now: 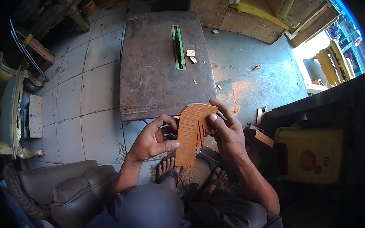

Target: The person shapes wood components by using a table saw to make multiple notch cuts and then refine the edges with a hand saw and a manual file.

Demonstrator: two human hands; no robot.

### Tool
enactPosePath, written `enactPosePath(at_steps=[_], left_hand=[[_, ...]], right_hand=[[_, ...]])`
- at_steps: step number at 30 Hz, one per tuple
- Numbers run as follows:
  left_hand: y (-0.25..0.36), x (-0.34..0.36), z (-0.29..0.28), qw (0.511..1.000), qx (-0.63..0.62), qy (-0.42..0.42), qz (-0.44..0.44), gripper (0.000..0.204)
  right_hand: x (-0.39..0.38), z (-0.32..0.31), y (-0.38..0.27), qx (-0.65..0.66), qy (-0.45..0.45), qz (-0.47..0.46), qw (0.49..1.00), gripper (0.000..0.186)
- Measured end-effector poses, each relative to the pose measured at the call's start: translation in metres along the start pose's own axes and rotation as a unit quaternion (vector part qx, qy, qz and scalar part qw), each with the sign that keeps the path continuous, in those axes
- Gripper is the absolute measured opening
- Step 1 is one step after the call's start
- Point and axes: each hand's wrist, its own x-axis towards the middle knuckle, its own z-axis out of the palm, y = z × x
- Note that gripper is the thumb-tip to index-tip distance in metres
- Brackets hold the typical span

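Between my two hands is a flat, reddish-brown piece of cut wood with a rounded top and several saw slits on its right side. My left hand grips its left edge, thumb on the face and fingers behind. At the upper right edge my right hand pinches it, with the thumb on the front. The wood is held up just before the near edge of a dark metal saw table. A green-edged slot runs lengthwise through the tabletop.
Small wood offcuts lie beside the slot. Sawdust and scraps are on the floor to the right. A yellow plastic container stands near right, a brown padded leather seat near left. Carved chair frames line the far left.
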Motion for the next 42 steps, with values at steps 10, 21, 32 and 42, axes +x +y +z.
enactPosePath(at_steps=[10, 21, 32, 42], left_hand=[[0.006, 0.011, 0.002, 0.996, 0.079, 0.032, -0.030, 0.038], [0.033, 0.068, 0.021, 0.972, 0.227, 0.027, 0.045, 0.039], [0.018, 0.120, 0.071, 0.873, 0.403, -0.107, 0.253, 0.042], [0.004, 0.120, 0.078, 0.889, 0.362, 0.019, 0.279, 0.031]], right_hand=[[0.002, -0.006, -0.024, -0.380, -0.003, -0.160, 0.911, 0.073], [-0.015, -0.031, -0.052, -0.208, -0.003, 0.049, 0.977, 0.064], [-0.009, -0.037, -0.019, -0.013, -0.211, 0.224, 0.951, 0.068], [-0.003, -0.045, 0.004, -0.001, -0.164, 0.164, 0.973, 0.047]])
